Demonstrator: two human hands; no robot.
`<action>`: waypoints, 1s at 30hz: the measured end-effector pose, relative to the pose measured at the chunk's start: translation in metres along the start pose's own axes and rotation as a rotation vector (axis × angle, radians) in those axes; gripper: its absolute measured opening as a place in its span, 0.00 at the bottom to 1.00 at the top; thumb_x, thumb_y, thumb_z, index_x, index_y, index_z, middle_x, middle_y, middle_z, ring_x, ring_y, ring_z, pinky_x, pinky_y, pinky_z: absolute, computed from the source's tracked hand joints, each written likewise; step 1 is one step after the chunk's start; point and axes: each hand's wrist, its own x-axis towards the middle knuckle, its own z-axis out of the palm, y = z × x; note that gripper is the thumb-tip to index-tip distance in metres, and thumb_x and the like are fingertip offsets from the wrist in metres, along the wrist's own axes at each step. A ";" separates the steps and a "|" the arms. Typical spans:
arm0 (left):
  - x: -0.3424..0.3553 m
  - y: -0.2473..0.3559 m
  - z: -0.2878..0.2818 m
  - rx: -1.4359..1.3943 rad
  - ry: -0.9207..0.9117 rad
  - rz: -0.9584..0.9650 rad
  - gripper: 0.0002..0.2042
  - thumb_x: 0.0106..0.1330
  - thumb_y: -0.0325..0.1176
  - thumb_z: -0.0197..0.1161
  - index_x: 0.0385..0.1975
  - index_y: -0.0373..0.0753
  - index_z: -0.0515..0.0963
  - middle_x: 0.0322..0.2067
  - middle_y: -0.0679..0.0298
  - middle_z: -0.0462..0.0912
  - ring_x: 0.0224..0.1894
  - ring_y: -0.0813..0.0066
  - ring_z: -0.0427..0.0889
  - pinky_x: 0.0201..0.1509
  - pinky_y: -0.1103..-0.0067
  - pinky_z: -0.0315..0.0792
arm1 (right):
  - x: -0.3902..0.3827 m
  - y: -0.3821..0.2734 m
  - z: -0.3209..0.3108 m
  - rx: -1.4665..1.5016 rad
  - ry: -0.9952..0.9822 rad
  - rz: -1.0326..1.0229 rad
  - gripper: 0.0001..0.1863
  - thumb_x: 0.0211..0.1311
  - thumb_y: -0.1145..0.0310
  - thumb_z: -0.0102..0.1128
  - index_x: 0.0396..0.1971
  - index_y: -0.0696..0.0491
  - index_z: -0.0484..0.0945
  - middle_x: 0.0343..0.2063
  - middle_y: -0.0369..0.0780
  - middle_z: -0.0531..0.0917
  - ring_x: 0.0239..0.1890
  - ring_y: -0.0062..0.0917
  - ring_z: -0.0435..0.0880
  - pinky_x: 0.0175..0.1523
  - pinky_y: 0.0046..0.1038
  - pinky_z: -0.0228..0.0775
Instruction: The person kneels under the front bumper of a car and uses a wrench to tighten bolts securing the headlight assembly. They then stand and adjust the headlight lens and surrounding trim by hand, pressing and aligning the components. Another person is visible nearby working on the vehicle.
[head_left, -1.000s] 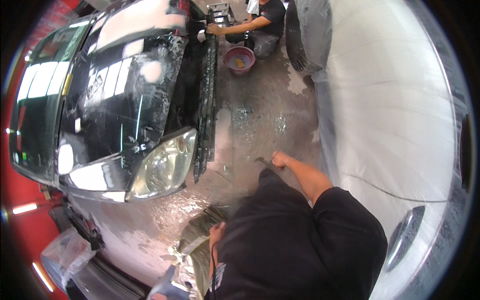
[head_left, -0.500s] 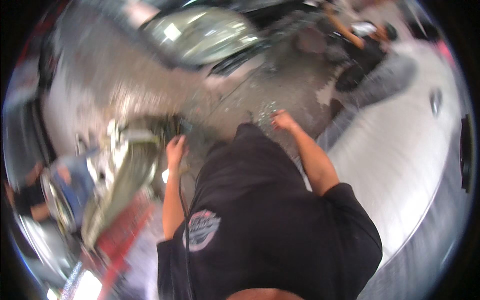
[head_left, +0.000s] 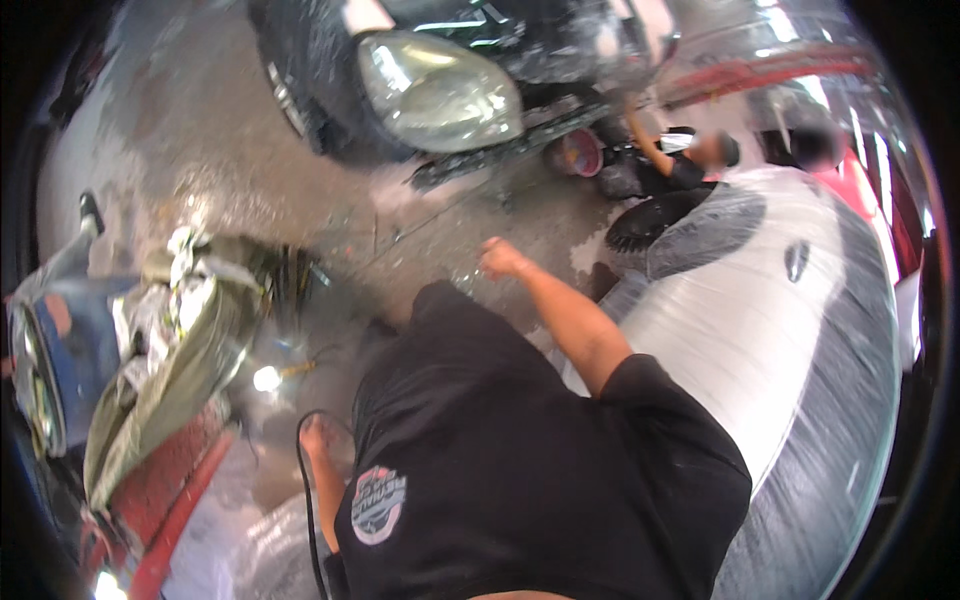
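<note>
Here, on a wet workshop floor, a person in a black short-sleeved shirt (head_left: 520, 470) stands between vehicles. Nearest, the left hand (head_left: 318, 440) hangs low beside a thin black hose or cable (head_left: 303, 480) looping down the left; whether it grips that line cannot be told. Farther out, the right hand (head_left: 503, 258) is curled loosely closed and appears empty, poised over the wet grey concrete floor (head_left: 300, 190). The line looks light, limp and probably slippery, best taken along its upper loop. To the right lies a white car body wrapped in clear plastic film (head_left: 760, 320). Farthest, a black car's oval headlight (head_left: 435, 92) glistens, and a crouching co-worker (head_left: 660, 160) works beside a round pink basin (head_left: 575, 155).
</note>
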 end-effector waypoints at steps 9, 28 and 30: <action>-0.002 0.053 0.037 -0.195 -0.087 0.129 0.13 0.70 0.36 0.67 0.43 0.32 0.77 0.30 0.59 0.82 0.25 0.66 0.82 0.24 0.72 0.77 | 0.043 -0.075 -0.044 0.758 -0.091 0.368 0.24 0.63 0.76 0.44 0.57 0.64 0.79 0.39 0.48 0.88 0.30 0.32 0.90 0.35 0.33 0.87; 0.022 0.083 0.295 -0.294 -0.278 -0.038 0.14 0.73 0.38 0.66 0.51 0.36 0.83 0.39 0.61 0.87 0.35 0.73 0.85 0.36 0.75 0.82 | 0.285 -0.055 0.098 0.536 -0.533 0.141 0.16 0.58 0.74 0.58 0.47 0.59 0.83 0.27 0.42 0.86 0.25 0.23 0.85 0.31 0.27 0.78; 0.073 0.074 0.329 -0.260 -0.311 -0.065 0.14 0.72 0.38 0.66 0.49 0.35 0.83 0.36 0.63 0.86 0.34 0.77 0.84 0.38 0.78 0.79 | 0.324 -0.039 0.160 0.472 -0.464 0.056 0.14 0.59 0.72 0.61 0.45 0.60 0.82 0.26 0.42 0.85 0.25 0.24 0.85 0.31 0.30 0.78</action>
